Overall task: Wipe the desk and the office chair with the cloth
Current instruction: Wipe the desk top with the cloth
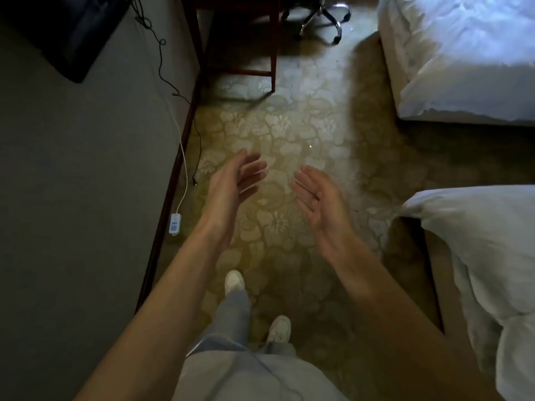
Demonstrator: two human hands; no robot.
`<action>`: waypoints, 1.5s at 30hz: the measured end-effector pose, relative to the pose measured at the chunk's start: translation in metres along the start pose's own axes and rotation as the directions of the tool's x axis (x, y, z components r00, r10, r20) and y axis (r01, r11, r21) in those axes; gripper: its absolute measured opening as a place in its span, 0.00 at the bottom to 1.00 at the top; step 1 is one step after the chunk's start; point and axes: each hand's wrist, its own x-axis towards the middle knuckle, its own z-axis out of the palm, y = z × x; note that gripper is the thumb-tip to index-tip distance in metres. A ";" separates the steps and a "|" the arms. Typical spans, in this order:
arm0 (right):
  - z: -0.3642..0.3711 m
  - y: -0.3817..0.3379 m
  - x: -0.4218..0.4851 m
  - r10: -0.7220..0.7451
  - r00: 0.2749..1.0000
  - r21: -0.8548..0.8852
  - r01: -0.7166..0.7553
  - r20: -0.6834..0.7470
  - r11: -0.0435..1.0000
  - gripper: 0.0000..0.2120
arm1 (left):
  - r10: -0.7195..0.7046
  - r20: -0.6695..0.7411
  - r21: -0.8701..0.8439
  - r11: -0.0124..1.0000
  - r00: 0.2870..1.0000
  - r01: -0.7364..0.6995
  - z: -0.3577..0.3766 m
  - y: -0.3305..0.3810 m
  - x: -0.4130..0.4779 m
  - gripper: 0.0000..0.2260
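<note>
My left hand [234, 180] and my right hand [318, 198] are held out in front of me over the carpet, palms facing each other, fingers spread, nothing in either. The left fingers are blurred. At the top of the view stand the dark red wooden legs of the desk [273, 53] against the wall. Just right of them is the chrome wheeled base of the office chair [321, 18]; its seat is out of view. No cloth is visible.
A grey wall [86, 169] runs along the left with a dark screen [58, 30] and hanging cables. A white cord with a switch [175, 223] lies by the baseboard. Two beds with white bedding [463, 53] [477, 256] stand on the right. Flowered carpet lies between.
</note>
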 end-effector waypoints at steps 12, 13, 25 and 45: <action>0.073 -0.061 0.133 -0.041 0.993 -0.029 0.038 -0.111 0.999 0.13 | 0.077 0.102 0.013 0.997 0.992 -0.078 -0.021 0.061 0.177 0.20; 0.081 -0.066 0.146 -0.041 0.993 -0.026 0.038 -0.108 0.999 0.13 | 0.081 0.102 0.006 0.997 0.991 -0.082 -0.023 0.066 0.191 0.20; 0.134 -0.118 0.293 -0.039 0.985 0.046 0.047 -0.170 0.998 0.14 | 0.004 0.099 0.009 1.000 0.995 -0.005 -0.032 0.119 0.342 0.17; 0.126 -0.289 0.601 -0.036 0.999 0.079 0.038 -0.023 0.996 0.11 | 0.054 0.012 0.050 0.997 0.998 -0.055 0.089 0.216 0.632 0.20</action>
